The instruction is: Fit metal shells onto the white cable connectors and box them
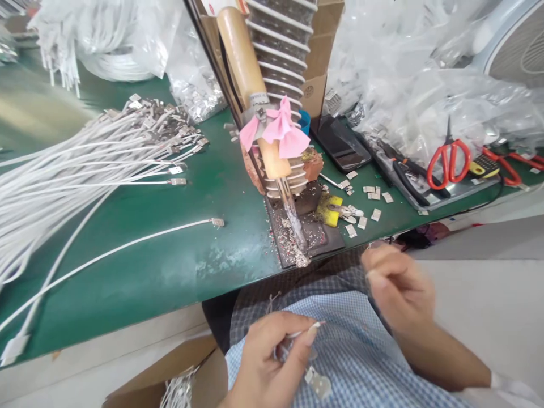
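My left hand [272, 357] is low over my lap, fingers closed on a thin white cable whose small metal connector end [319, 384] hangs below the fingers. My right hand [397, 286] is raised to the right, just off the table's front edge, blurred by motion; its fingers are curled together and anything in them is hidden. Right in front of me a soldering iron with a wooden handle [250, 85] and a pink bow [283, 131] rests tilted in a coil stand, tip [297, 229] down over a dirty tray.
A large bundle of white cables with metal ends [85, 164] lies on the green table [170, 255] at left. Small metal shells [374, 195], a yellow sponge [328, 209], red scissors [448, 161], pliers and plastic bags sit right. A cardboard box [178, 379] stands below.
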`<state>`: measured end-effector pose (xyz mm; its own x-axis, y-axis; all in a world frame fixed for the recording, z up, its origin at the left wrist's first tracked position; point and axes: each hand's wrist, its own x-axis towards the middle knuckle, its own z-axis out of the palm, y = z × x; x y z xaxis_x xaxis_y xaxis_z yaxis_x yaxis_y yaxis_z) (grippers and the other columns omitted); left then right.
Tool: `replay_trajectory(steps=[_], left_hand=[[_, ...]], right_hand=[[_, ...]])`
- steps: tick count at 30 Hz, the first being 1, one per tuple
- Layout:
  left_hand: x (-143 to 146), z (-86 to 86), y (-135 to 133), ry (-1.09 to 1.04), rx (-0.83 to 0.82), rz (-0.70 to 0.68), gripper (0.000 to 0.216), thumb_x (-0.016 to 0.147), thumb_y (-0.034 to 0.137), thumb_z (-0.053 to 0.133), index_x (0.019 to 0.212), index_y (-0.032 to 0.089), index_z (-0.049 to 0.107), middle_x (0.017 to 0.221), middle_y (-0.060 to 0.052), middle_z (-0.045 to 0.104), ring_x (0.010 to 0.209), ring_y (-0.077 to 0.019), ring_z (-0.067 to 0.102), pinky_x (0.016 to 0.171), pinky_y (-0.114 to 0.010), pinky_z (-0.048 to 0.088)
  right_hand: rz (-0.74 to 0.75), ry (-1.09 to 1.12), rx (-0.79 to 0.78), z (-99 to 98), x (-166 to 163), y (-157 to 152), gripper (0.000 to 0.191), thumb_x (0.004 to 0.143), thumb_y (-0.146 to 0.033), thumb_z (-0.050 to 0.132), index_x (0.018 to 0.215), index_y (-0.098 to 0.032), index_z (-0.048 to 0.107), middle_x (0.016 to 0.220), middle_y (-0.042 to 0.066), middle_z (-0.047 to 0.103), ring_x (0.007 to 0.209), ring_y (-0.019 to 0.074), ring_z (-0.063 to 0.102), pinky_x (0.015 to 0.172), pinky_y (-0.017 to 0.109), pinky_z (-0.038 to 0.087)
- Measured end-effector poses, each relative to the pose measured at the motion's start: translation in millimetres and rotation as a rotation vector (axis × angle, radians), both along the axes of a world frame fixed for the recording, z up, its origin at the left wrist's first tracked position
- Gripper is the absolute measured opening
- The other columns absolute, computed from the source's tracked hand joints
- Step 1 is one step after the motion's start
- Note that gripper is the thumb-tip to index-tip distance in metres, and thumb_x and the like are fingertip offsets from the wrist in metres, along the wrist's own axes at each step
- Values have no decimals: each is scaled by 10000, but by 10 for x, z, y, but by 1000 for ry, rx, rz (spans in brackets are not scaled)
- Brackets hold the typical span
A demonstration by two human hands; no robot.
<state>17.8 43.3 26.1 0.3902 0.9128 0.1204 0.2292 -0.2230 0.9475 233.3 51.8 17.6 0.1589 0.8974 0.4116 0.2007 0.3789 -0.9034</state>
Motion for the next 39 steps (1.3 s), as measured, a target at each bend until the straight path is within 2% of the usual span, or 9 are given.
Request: replay_trajectory(steps=[2, 5, 10, 15, 19, 23, 26, 30, 39], left_hand=[[-15, -6, 19, -35, -17, 8, 185, 833, 70, 640, 911, 233, 682, 681, 23, 692, 557, -107, 627, 523, -180, 480], [-32, -2, 55, -74, -20, 17, 184, 836, 69, 632, 908, 229, 687, 665, 18, 652, 550, -109, 586, 500, -187, 454], [-72, 16, 100, -84, -51, 33, 171, 855, 86, 619, 919, 230, 684, 670, 20, 594, 562, -107, 539, 501, -193, 424], [-117, 46, 97, -104, -104, 94, 139, 866, 111, 628, 913, 230, 682, 701, 19, 603, 583, -101, 542, 512, -189, 416], [-105, 47, 80, -127, -144, 123, 84, 862, 131, 652, 860, 209, 684, 691, 10, 627, 589, -106, 559, 526, -194, 435], [-50, 28, 71, -243, -217, 116, 68, 875, 139, 649, 862, 204, 665, 791, -17, 706, 696, -125, 638, 610, -202, 498], [-16, 36, 66, -326, -269, 77, 82, 894, 138, 628, 882, 211, 665, 910, -32, 743, 819, -135, 682, 704, -209, 529], [-9, 57, 40, -319, -326, 91, 71, 893, 148, 628, 857, 201, 659, 932, -39, 740, 821, -133, 677, 712, -212, 530], [-3, 44, 37, -304, -328, 87, 101, 869, 137, 637, 785, 189, 614, 899, -30, 723, 678, -100, 604, 596, -187, 469]], right_hand=[[-166, -279, 59, 77, 250, 106, 134, 932, -166, 489, 910, -238, 600, 750, 21, 540, 701, 178, 531, 626, 332, 426], [-271, -490, 100, 165, 558, 293, 170, 919, -144, 525, 909, -239, 666, 764, 23, 613, 713, 179, 569, 653, 324, 432], [-279, -871, 70, 160, 745, 537, 118, 901, -176, 581, 860, -202, 689, 719, 25, 667, 653, 169, 615, 595, 290, 444], [-266, -1003, -2, 129, 777, 593, 116, 887, -293, 581, 852, -197, 635, 710, 37, 634, 649, 194, 622, 555, 302, 442], [-261, -861, -136, 188, 768, 481, 179, 843, -348, 638, 755, -221, 548, 634, 18, 599, 515, 167, 573, 456, 288, 390], [-210, -515, -187, 263, 514, 234, 163, 819, -277, 704, 768, -239, 554, 587, -19, 575, 414, 111, 489, 378, 252, 345], [81, -229, -173, 274, 163, 73, 106, 857, -200, 639, 810, -245, 555, 719, -2, 596, 583, 128, 565, 472, 235, 444], [380, -36, -296, 181, -238, -11, 92, 886, -152, 558, 845, -231, 536, 700, -22, 551, 569, 103, 519, 480, 212, 428], [402, 105, -347, 75, -340, -55, 84, 905, -163, 533, 858, -232, 529, 715, -24, 536, 596, 113, 503, 507, 230, 408]])
